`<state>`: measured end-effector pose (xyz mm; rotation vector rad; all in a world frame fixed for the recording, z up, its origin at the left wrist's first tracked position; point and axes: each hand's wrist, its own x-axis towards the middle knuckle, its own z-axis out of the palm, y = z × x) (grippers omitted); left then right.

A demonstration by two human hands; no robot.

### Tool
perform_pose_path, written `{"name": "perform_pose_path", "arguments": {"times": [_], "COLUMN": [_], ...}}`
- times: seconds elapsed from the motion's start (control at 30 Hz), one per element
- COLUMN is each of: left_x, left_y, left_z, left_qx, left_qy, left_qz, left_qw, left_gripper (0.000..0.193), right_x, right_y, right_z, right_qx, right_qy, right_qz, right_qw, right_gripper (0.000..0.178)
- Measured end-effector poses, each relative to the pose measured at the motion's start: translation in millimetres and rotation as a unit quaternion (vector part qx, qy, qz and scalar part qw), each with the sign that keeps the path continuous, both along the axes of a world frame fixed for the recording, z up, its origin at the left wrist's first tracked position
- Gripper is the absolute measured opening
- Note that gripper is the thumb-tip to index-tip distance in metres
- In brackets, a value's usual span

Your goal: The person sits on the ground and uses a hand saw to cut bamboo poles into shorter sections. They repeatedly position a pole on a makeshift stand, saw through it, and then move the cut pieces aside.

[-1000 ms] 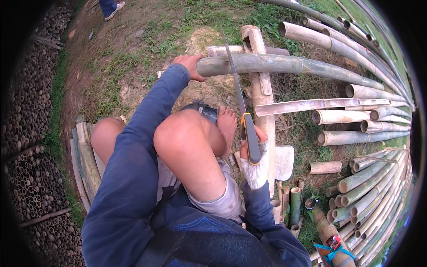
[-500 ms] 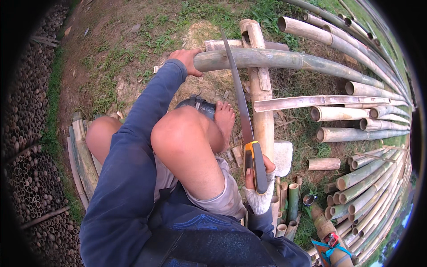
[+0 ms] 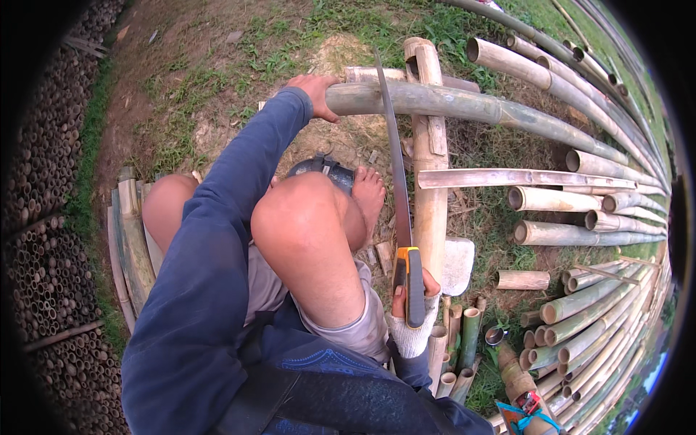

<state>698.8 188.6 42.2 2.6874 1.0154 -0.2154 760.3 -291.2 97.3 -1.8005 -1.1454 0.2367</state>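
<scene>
My left hand (image 3: 317, 96) is clamped over the near-left end of a long green-grey bamboo pole (image 3: 464, 103). The pole lies across a bamboo post frame (image 3: 431, 210). In my right hand (image 3: 419, 297), which wears a white knit glove with bare fingertips, is the black and yellow handle of a handsaw (image 3: 401, 192). Its long blade crosses the pole a short way right of my left hand, the tip reaching past the far side. Whether the teeth have cut into the bamboo cannot be made out.
A split bamboo strip (image 3: 500, 177) rests against the frame. Many bamboo poles (image 3: 558, 233) lie to the right, with a short cut piece (image 3: 523, 280) near them. Upright offcuts (image 3: 469, 337) stand by my right wrist. Stacked bamboo (image 3: 65, 275) fills the far left. My bare foot (image 3: 368, 199) is near the blade.
My right hand has drawn the saw slightly back toward me, its blade still across the pole. My left hand keeps its hold on the pole's end. The whole view has shifted a little.
</scene>
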Motion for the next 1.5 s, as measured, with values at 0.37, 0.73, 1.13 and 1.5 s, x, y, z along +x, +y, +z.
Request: {"name": "perform_pose_path", "arguments": {"times": [0.37,0.73,1.13,1.5], "left_x": [3.8,-3.5,-3.5,-7.1], "left_y": [-30.2,-19.6,-3.7,-27.3], "left_z": [9.4,2.2,-3.1,0.6], "left_qx": [0.137,0.051,0.036,0.088], "left_qy": [0.041,0.007,-0.009,0.015], "left_qz": [0.029,0.011,-0.01,-0.005], "left_qw": [0.989,0.999,0.999,0.996], "left_gripper": [0.099,0.095,0.096,0.093], "right_x": [36.7,46.9,1.7,42.2], "right_y": [123.5,143.1,12.1,133.6], "right_z": [-35.3,-1.9,-0.3,-44.2], "right_qx": [0.106,0.082,-0.008,0.083], "right_qy": [0.126,0.176,0.033,0.112], "right_qz": [-0.004,0.014,-0.001,0.005], "right_qw": [0.986,0.981,0.999,0.99], "right_gripper": [0.045,0.043,0.056,0.043]}}
